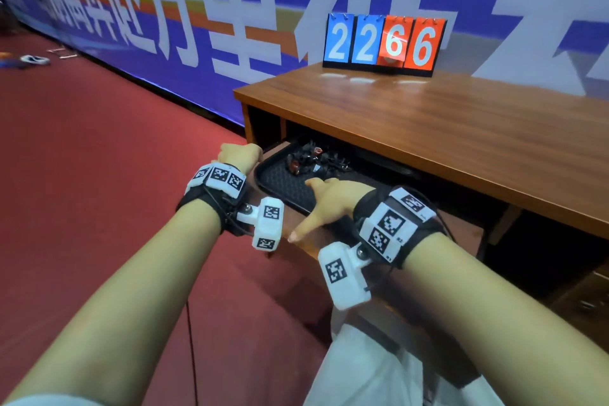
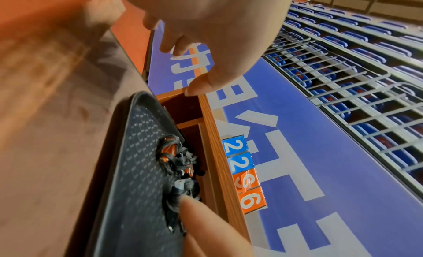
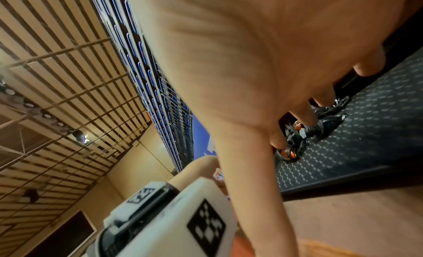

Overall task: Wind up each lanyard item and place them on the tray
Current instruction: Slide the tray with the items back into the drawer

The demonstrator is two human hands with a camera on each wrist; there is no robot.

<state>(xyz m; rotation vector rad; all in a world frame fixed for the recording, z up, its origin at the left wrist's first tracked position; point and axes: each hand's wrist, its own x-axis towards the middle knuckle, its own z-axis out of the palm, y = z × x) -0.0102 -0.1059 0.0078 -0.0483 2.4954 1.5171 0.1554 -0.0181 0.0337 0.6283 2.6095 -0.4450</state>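
A black textured tray (image 1: 280,181) lies on a pull-out wooden shelf (image 2: 57,134) under the desk top. Several wound black-and-orange lanyard items (image 1: 309,158) are piled at the tray's far side, also seen in the wrist views (image 2: 178,161) (image 3: 297,134). My right hand (image 1: 329,198) reaches over the tray's near rim, thumb spread wide, straight fingers (image 3: 306,116) pointing at the pile and holding nothing. My left hand (image 1: 240,155) sits at the shelf's left edge beside the tray (image 2: 137,152). Its fingers (image 2: 178,43) are loosely curled and empty.
A flip scoreboard (image 1: 384,41) reading 2266 stands at the back of the wooden desk top (image 1: 461,128). A blue banner (image 1: 164,26) runs behind it. Red floor (image 1: 99,175) spreads to the left. The shelf's front edge is near my wrists.
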